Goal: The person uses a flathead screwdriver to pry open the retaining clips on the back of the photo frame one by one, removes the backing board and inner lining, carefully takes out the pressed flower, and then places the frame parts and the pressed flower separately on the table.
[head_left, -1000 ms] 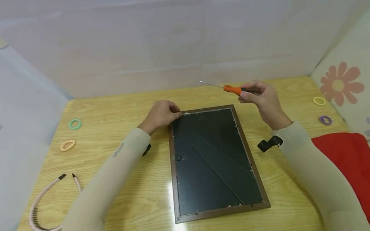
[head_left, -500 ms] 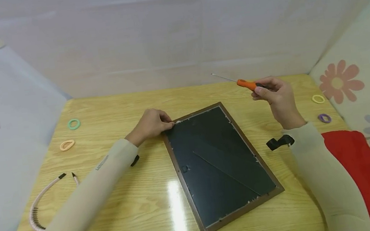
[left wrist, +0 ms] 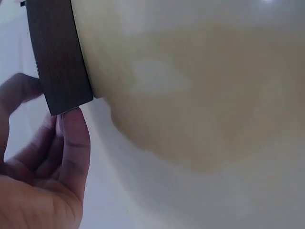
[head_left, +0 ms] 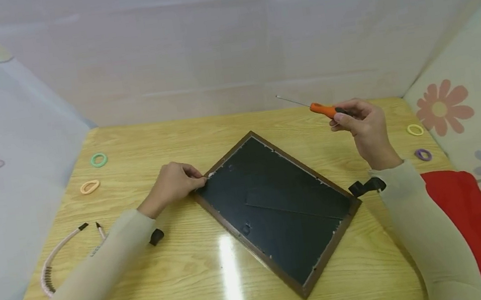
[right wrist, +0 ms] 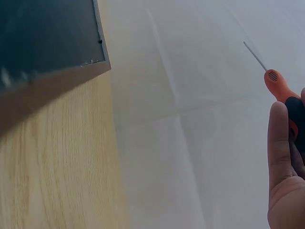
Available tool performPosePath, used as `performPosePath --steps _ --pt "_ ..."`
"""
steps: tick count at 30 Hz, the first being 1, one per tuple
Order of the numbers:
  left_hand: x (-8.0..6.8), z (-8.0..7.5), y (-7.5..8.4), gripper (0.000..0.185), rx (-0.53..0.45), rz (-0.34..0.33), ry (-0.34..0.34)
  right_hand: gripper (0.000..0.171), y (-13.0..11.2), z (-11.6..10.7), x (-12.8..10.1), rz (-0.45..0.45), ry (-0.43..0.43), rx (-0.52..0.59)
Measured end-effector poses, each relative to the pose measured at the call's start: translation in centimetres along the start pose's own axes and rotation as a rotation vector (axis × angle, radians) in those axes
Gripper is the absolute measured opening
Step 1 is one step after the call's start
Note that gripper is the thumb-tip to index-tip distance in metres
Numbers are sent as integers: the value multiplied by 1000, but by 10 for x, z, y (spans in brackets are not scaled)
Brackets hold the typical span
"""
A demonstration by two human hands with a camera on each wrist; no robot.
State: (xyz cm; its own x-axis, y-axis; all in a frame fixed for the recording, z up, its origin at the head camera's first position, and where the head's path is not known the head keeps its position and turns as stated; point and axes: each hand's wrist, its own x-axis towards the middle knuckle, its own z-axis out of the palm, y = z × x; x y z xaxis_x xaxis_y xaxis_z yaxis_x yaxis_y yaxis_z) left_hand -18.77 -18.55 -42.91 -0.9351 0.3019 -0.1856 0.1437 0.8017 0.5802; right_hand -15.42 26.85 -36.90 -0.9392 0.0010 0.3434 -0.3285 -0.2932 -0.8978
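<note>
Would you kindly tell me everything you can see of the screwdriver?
The screwdriver has an orange handle with black parts and a slim, metallic-looking shaft. A dark ribbed patch marks the orange section nearest the shaft. The right hand grips it by the handle, apart from the frame. In the head view the shaft points left and slightly up. The tip's type is unclear.

Glossy wood-grain tabletop (head_left: 184, 274), metal screwdriver shaft (right wrist: 255, 56)

Left sleeve (head_left: 86, 281) — lettering (head_left: 95, 250) unreadable.
</note>
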Motion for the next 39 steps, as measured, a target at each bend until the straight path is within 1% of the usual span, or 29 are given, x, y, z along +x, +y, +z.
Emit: performPosePath --steps 5,8,11,15,16,17,19,22,24,26,28,31,33,35,39 --pt "-26 9 6 21 -82 -79 -19 17 -5 8 -5 7 10 -102" --pt "-40 17 11 24 -134 -135 -11 19 -9 15 -10 7 17 -155" --pt "-53 25 15 28 -160 -174 9 20 -13 21 -14 -6 -8 -197" --pt "-70 35 21 33 -193 -200 30 20 -18 28 -21 -28 -70 -260" --pt "-75 39 23 35 -212 -210 33 20 -19 31 -23 -30 -79 -295" --pt "-80 43 26 37 -241 -221 36 20 -20 33 -25 -25 -90 -315" --pt "-89 51 34 40 -330 -249 32 23 -21 38 -31 -3 -101 -367" --pt "-99 59 45 47 -485 -275 1 26 -17 50 -42 48 -138 -481" --pt "-99 62 48 49 -555 -269 -20 26 -9 58 -49 88 -184 -558" --pt "-94 60 46 51 -593 -238 -33 26 0 67 -56 127 -241 -650" --pt "-85 57 43 53 -605 -200 -19 25 10 76 -61 175 -296 -725" --pt "-69 51 36 57 -620 -150 -1 24 23 86 -65 254 -354 -795" --pt "-61 48 32 60 -615 -140 -5 24 30 91 -66 298 -380 -808" --pt "-55 47 30 63 -598 -138 -23 24 36 93 -66 328 -391 -822" --pt "-53 46 30 66 -533 -147 -45 22 41 93 -65 360 -396 -865"
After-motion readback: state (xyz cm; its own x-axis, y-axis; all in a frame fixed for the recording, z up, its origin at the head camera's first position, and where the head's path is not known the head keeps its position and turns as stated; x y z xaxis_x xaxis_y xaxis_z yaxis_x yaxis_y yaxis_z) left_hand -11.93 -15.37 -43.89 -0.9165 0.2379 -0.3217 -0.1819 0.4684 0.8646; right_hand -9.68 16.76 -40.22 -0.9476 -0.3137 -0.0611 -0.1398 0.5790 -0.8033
